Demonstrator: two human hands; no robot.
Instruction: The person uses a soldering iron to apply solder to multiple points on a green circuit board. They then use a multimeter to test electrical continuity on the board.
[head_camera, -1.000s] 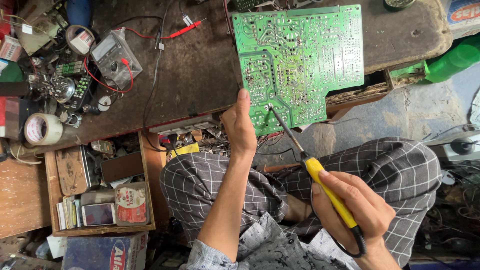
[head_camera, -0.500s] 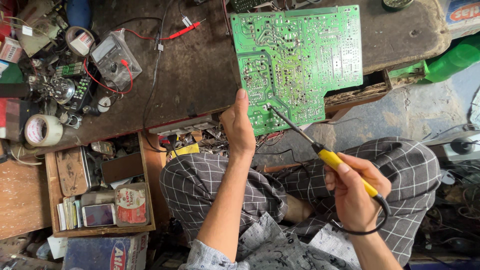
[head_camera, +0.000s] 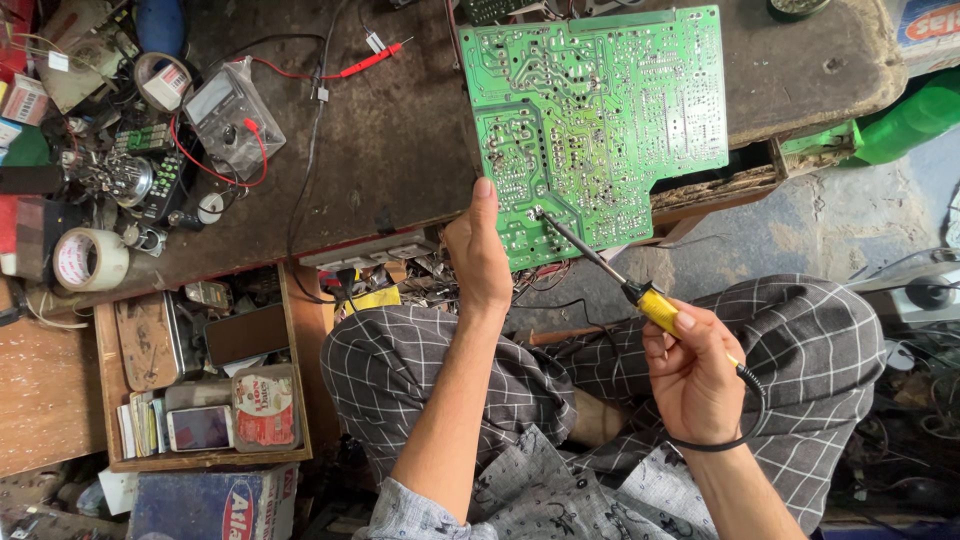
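Note:
A green circuit board (head_camera: 610, 110) lies solder side up on the dark workbench (head_camera: 400, 150), overhanging its front edge. My left hand (head_camera: 482, 255) grips the board's lower left corner, thumb on top. My right hand (head_camera: 695, 370) holds a soldering iron (head_camera: 640, 290) with a yellow handle and black cord. The iron's tip touches the board near its lower left, just right of my left thumb. My knees in checked trousers (head_camera: 800, 340) are below the bench.
A multimeter (head_camera: 228, 112) with red leads, tape rolls (head_camera: 88, 258), and loose electronic parts crowd the bench's left side. An open wooden drawer (head_camera: 205, 380) holds a phone, tins and small items. A green plastic bottle (head_camera: 905, 120) lies at the right.
My right hand has slid up and to the right along the iron, lowering the handle's angle. The iron's tip has moved slightly up onto the board. The left hand holds still.

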